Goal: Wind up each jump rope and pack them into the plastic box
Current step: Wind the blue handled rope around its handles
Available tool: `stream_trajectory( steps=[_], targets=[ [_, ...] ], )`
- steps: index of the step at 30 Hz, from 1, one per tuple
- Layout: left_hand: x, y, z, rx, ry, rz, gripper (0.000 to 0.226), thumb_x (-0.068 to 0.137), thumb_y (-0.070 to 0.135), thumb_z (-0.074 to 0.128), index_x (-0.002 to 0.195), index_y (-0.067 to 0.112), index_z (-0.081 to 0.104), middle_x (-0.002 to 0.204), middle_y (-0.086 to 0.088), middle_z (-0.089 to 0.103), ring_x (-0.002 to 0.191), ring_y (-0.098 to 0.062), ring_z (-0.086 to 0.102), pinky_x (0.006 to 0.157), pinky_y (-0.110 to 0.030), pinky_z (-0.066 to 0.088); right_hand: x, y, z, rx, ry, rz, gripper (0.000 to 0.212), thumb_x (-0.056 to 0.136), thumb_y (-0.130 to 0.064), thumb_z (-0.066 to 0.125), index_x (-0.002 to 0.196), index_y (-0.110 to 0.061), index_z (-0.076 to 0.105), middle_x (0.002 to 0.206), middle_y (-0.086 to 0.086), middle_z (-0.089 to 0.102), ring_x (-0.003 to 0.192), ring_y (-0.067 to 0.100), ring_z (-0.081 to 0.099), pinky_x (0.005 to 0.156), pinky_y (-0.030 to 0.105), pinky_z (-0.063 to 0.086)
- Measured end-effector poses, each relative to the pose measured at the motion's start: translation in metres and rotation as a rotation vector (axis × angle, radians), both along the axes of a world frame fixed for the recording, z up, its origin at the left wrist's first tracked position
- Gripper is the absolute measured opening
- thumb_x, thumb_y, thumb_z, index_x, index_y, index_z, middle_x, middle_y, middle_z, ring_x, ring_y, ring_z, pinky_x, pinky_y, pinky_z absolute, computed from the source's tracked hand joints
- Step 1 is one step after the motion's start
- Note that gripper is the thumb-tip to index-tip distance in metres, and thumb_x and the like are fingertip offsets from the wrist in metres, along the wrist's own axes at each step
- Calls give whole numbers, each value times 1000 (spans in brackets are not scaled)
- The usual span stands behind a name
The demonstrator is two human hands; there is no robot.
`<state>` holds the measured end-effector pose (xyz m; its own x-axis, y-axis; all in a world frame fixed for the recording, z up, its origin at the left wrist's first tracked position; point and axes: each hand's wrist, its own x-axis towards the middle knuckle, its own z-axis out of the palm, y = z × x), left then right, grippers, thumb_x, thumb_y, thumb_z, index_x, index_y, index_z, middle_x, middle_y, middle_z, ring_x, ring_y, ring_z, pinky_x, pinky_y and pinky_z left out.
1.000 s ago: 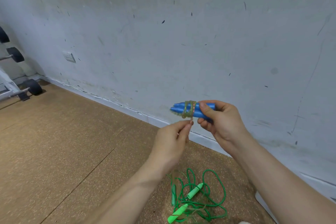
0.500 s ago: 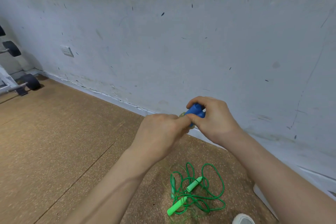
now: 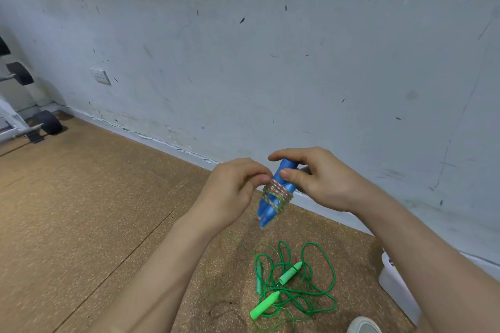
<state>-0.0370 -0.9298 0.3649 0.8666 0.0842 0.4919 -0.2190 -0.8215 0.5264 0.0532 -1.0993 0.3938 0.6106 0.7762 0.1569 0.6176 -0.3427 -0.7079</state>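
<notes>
My right hand grips the upper end of a pair of blue jump-rope handles, which point down and to the left. A clear beaded rope is wound several turns around their middle. My left hand pinches that rope at the bundle's left side. On the cork floor below lies a loose green jump rope with green handles, tangled in loops. A white plastic box stands at the right, partly hidden behind my right forearm.
A scuffed white wall runs close behind my hands, with a socket low on the left. Gym equipment with black wheels stands at the far left. A shoe tip shows at the bottom edge.
The blue handles have turned from lying level to pointing down-left. More turns of rope now show around them. My left hand has risen from below the bundle to its side.
</notes>
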Motion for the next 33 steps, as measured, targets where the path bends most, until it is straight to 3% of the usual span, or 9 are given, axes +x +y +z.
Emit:
stream_trajectory(
  steps=[6, 13, 18, 20, 22, 26, 28, 31, 33],
  targets=[
    [0, -6, 6, -646, 238, -66, 20, 87, 0, 61, 77, 14, 71, 66, 8, 69, 63, -2, 60, 64, -15, 46, -7, -6, 9, 201, 355, 36, 17, 92, -2, 57, 105, -8, 66, 74, -8, 60, 46, 3, 45, 49, 15, 38],
    [-2, -35, 7, -1452, 368, -201, 40, 99, 14, 40, 67, 12, 64, 50, -1, 56, 37, -8, 49, 37, -16, 39, -9, -4, 8, 476, 778, 163, 21, 86, -10, 54, 102, 0, 62, 61, 2, 58, 42, 9, 38, 39, 15, 26],
    [9, -46, -9, -1633, 258, -178, 17, 98, 7, 38, 88, 14, 51, 58, 0, 43, 35, -2, 24, 35, -13, 16, -8, 10, -3, 779, 1012, -2, 15, 84, -5, 55, 98, -2, 60, 73, 10, 56, 47, 13, 43, 40, 15, 31],
    [10, -52, -15, -1536, 205, -92, 10, 100, 12, 42, 95, 15, 51, 61, -1, 46, 36, -4, 26, 34, -14, 20, -9, 14, -6, 846, 982, -113, 12, 90, 1, 52, 98, -2, 60, 72, 11, 55, 50, 16, 44, 42, 17, 37],
    [10, -58, -19, -1231, 167, 9, 11, 100, 17, 46, 100, 19, 57, 61, 2, 47, 40, -6, 31, 38, -17, 25, -9, 16, -9, 885, 895, -240, 12, 92, 3, 52, 98, -3, 61, 70, 12, 55, 49, 17, 47, 44, 18, 43],
    [1, -55, -12, -99, 174, 196, 20, 93, 32, 52, 112, 33, 59, 68, 7, 58, 64, -10, 55, 59, -31, 39, -3, 16, -15, 658, 404, -458, 13, 89, 0, 61, 95, -11, 65, 71, 6, 57, 43, 13, 57, 46, 24, 48],
    [-2, -50, -5, 285, 114, 283, 25, 93, 34, 51, 117, 30, 56, 83, 2, 67, 81, -21, 63, 63, -34, 42, -3, 18, -20, 568, 234, -476, 19, 85, -3, 65, 88, -22, 65, 77, 3, 58, 50, 18, 62, 51, 31, 50],
    [-7, -49, 0, 590, 39, 313, 32, 70, 28, 75, 100, 23, 64, 52, 0, 60, 44, -25, 59, 38, -25, 32, -1, 21, -24, 490, 98, -479, 22, 81, -9, 69, 86, -29, 63, 86, 6, 60, 64, 30, 64, 64, 34, 53],
    [-6, -45, 2, 629, 22, 296, 45, 63, 26, 79, 105, 27, 64, 44, 2, 52, 33, -24, 50, 37, -21, 20, 2, 18, -23, 420, 27, -478, 18, 81, -12, 70, 88, -27, 64, 89, 6, 60, 68, 29, 63, 68, 30, 51]
  ],
)
